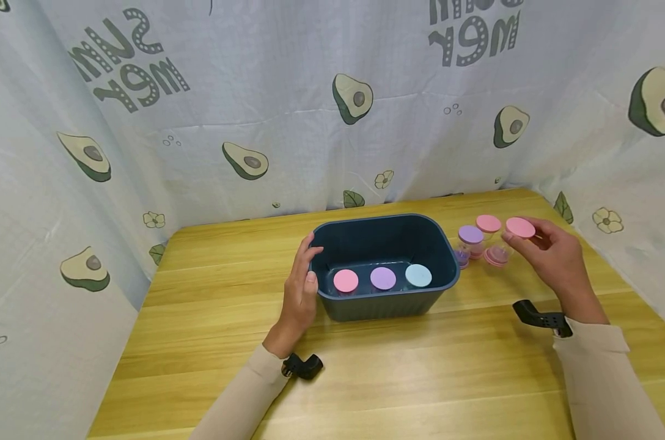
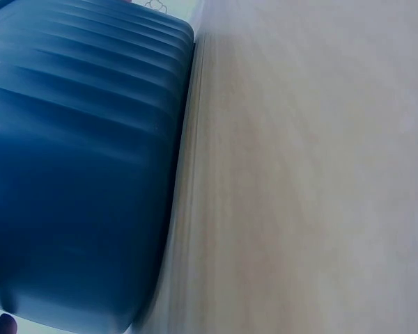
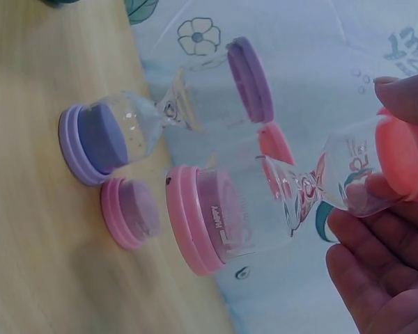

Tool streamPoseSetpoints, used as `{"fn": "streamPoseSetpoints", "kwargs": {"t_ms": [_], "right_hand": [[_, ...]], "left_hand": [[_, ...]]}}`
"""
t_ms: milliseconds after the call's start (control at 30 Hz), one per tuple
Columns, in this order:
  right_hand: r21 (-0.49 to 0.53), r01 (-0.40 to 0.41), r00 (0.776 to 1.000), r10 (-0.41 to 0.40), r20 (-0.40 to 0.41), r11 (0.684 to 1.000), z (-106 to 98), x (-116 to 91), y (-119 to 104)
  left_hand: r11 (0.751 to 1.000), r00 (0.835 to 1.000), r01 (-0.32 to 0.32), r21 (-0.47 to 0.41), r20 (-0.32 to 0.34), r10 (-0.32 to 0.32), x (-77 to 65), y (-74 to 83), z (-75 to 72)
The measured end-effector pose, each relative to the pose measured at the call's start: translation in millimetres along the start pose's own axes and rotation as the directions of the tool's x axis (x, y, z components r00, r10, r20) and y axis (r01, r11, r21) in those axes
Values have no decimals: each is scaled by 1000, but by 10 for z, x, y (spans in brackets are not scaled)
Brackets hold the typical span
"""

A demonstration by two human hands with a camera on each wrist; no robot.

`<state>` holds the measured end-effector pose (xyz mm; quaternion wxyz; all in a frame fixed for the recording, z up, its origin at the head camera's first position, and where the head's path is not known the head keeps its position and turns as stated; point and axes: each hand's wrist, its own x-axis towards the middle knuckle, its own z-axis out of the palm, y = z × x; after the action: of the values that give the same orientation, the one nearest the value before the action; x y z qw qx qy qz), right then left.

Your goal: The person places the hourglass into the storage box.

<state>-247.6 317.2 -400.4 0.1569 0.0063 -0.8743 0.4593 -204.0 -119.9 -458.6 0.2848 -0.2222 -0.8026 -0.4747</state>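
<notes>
My right hand [image 1: 558,256] pinches a pink-capped hourglass [image 3: 254,209] by its upper cap, between thumb and fingers. The hourglass leans, and its base seems to be off the table. Beside it stand a purple hourglass [image 3: 168,110] and another pink hourglass [image 1: 488,223], partly hidden behind the others. My left hand [image 1: 298,290] rests against the left end of a dark blue bin [image 1: 376,308], fingers fairly straight at the rim. Inside the bin, along its near side, are a pink cap [image 1: 346,281], a purple cap [image 1: 383,278] and a light blue cap [image 1: 418,275]; their lower parts are mostly hidden.
The bin stands on a wooden table [image 1: 228,275], just left of the standing hourglasses. A white curtain [image 1: 288,122] printed with avocados hangs behind the table and along its sides. Each wrist wears a black camera mount [image 1: 302,366].
</notes>
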Motion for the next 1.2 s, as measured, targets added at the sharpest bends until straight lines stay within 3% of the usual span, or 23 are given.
{"fn": "streamPoseSetpoints", "kwargs": {"t_ms": [533, 1200], "right_hand": [[28, 84, 996, -83, -45, 996, -16, -40, -185], [34, 160, 987, -160, 25, 987, 12, 8, -396]], "left_hand": [[1000, 1000, 2, -10, 10, -2, 3, 5, 18], [1000, 1000, 11, -9, 4, -11, -6, 26, -3]]}}
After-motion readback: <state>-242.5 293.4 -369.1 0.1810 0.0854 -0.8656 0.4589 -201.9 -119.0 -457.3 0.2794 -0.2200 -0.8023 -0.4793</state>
